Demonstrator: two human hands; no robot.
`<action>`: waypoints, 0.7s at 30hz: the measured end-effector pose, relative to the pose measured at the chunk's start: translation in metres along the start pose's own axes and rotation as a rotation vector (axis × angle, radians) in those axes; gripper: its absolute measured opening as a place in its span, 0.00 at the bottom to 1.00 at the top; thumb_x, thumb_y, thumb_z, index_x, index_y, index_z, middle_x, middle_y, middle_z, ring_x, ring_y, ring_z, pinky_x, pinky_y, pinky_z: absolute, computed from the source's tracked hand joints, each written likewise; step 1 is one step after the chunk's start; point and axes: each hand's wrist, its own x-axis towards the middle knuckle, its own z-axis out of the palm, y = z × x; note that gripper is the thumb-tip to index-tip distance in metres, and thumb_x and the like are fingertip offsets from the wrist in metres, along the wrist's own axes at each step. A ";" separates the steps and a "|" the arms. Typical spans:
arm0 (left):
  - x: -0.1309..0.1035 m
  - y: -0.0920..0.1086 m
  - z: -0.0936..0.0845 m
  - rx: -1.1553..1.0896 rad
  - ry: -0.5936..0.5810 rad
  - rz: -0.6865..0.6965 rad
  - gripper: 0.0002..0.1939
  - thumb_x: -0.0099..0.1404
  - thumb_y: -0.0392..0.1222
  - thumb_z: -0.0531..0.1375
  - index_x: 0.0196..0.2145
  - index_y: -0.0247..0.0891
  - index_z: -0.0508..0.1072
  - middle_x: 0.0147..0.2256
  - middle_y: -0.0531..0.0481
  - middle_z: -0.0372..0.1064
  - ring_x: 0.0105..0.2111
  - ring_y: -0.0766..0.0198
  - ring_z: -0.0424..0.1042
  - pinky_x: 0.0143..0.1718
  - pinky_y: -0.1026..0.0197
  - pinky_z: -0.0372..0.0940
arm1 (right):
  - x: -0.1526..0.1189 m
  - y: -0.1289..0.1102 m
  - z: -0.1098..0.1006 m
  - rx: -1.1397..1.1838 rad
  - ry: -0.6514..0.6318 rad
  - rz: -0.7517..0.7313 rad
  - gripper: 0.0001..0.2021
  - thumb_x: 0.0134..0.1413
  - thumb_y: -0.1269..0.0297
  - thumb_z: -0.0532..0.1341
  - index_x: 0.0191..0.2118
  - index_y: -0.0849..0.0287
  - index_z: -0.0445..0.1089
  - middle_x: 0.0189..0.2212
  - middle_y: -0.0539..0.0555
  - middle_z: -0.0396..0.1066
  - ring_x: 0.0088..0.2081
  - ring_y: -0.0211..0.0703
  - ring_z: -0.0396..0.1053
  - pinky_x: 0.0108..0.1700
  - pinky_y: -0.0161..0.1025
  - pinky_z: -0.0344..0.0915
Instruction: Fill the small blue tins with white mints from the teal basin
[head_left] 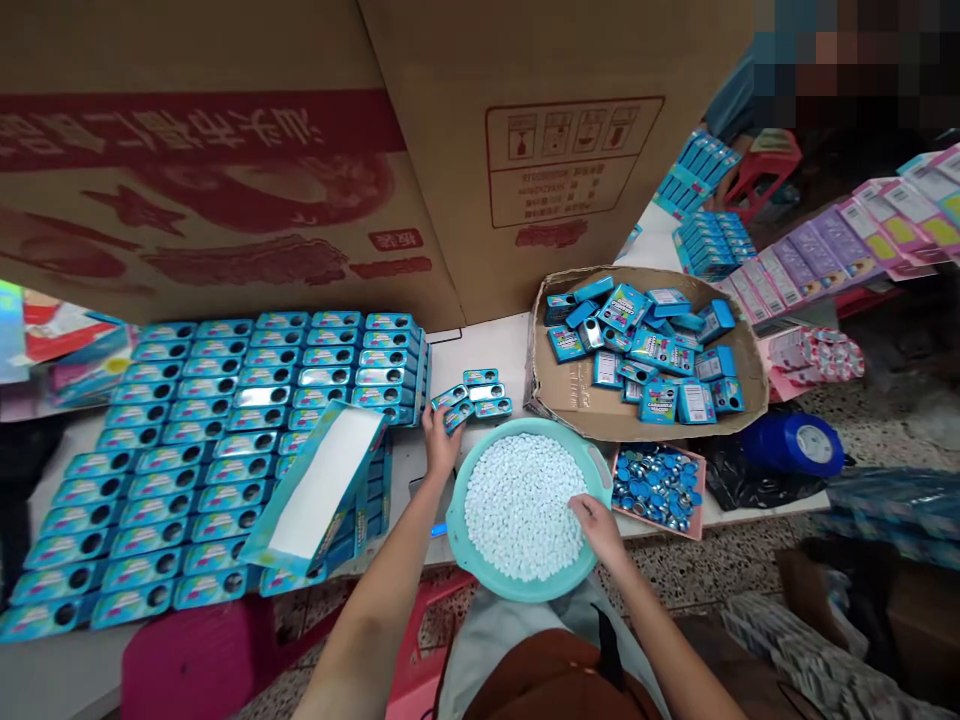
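Observation:
My left hand (441,442) grips a small blue tin (456,413) with a dark round opening, at the near end of a small cluster. Other blue tins (491,392) of that cluster lie close by on the table. On my lap, against the table edge, rests a turquoise basin (600,470) full of small white pellets (525,500) that look like candies. Over the right part of the pellets is my right hand (596,522), its fingers bent together at the pellets' surface. Whether pellets are pinched in them is hidden.
Rows of blue tins (225,470) fill the left, with a white-bottomed tray (326,490) leaning on them. A cut carton (555,385) of blue packs and a pink box (694,500) of blue and silver caps stand right. Large cartons (435,200) rise behind; a person sits far right.

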 end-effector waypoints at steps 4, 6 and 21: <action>0.016 0.001 0.001 0.017 -0.049 0.015 0.21 0.57 0.39 0.60 0.49 0.36 0.64 0.60 0.34 0.48 0.62 0.47 0.50 0.60 0.45 0.52 | 0.009 0.005 0.003 -0.126 0.029 -0.087 0.15 0.57 0.55 0.51 0.30 0.58 0.69 0.31 0.54 0.72 0.37 0.46 0.69 0.43 0.40 0.63; 0.009 0.007 -0.006 0.027 -0.075 0.063 0.27 0.57 0.40 0.61 0.53 0.36 0.60 0.62 0.35 0.47 0.64 0.47 0.47 0.61 0.44 0.50 | 0.012 0.003 0.007 -0.200 0.026 -0.152 0.13 0.58 0.59 0.51 0.32 0.58 0.69 0.33 0.55 0.72 0.39 0.46 0.69 0.45 0.41 0.63; 0.062 0.226 0.128 0.105 -0.332 0.531 0.28 0.60 0.46 0.60 0.56 0.37 0.59 0.51 0.39 0.63 0.54 0.50 0.62 0.54 0.46 0.60 | 0.049 0.003 0.036 -0.397 0.146 -0.338 0.21 0.55 0.67 0.55 0.56 0.57 0.62 0.54 0.60 0.63 0.57 0.50 0.59 0.56 0.50 0.61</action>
